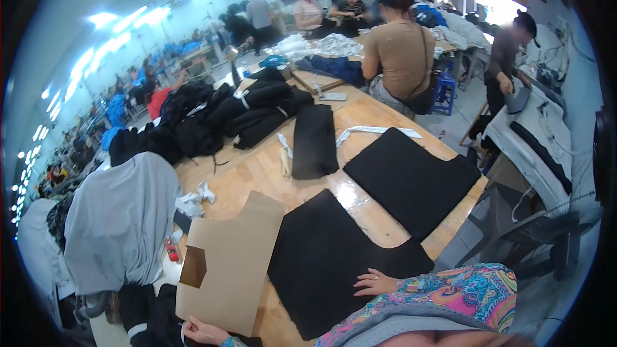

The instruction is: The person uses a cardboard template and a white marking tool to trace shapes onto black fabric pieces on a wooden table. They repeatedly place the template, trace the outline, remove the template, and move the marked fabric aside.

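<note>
My left hand (204, 333) is closed on the lower left corner of a brown cardboard pattern (241, 250). The pattern has a curved notch at its top and a cut-out window near its left side. Its right edge meets a stack of cut black fabric panels (321, 250). On that stack my right hand (376, 282) rests flat with its fingers stretched out, a ring on one finger. Farther off lies a second black fabric stack (411, 180) of similar shape, and beside it a narrow black fabric pile (315, 141).
Black fabric bundles (257, 106) and a heap of dark cloth are at the far left of the wooden table (257, 180). A grey cloth (122, 218) drapes something on my left, near a small red object (171, 249). A fan (565, 238) stands right. Several people work beyond.
</note>
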Motion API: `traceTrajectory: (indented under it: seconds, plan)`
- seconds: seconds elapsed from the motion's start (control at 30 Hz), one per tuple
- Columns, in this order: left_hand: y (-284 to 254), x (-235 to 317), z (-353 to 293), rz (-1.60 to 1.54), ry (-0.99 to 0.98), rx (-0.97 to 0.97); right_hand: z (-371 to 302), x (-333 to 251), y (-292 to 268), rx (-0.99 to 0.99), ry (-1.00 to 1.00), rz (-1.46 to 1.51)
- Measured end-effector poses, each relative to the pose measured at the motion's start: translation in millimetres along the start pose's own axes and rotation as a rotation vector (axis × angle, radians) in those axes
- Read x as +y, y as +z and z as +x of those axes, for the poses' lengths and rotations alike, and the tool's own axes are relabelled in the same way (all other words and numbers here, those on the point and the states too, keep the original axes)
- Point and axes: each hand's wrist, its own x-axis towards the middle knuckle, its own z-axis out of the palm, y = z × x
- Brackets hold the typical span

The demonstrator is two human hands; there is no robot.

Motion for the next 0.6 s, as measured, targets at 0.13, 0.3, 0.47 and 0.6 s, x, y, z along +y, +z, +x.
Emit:
traceTrajectory:
  seconds: [0.13, 0.3, 0.47, 0.6]
  plan:
    - [-9.4, 6.1, -1.6, 0.234, 0.019, 0.007, -8.1, 8.3, 13.0, -0.057, -0.052, 0.094]
    - [8.4, 72.9, 35.5, 0.018, 0.442, -0.169, -5.5, 12.7, 28.2, -0.044, -0.093, 0.136]
    - [23.4, 131.6, 41.1, -0.092, 0.760, -0.037, -11.1, 18.3, 32.7, -0.012, -0.100, 0.148]
    - [8.8, 89.9, 66.1, 0.148, 0.433, 0.016, -10.2, 18.0, 30.0, 0.030, -0.147, 0.184]
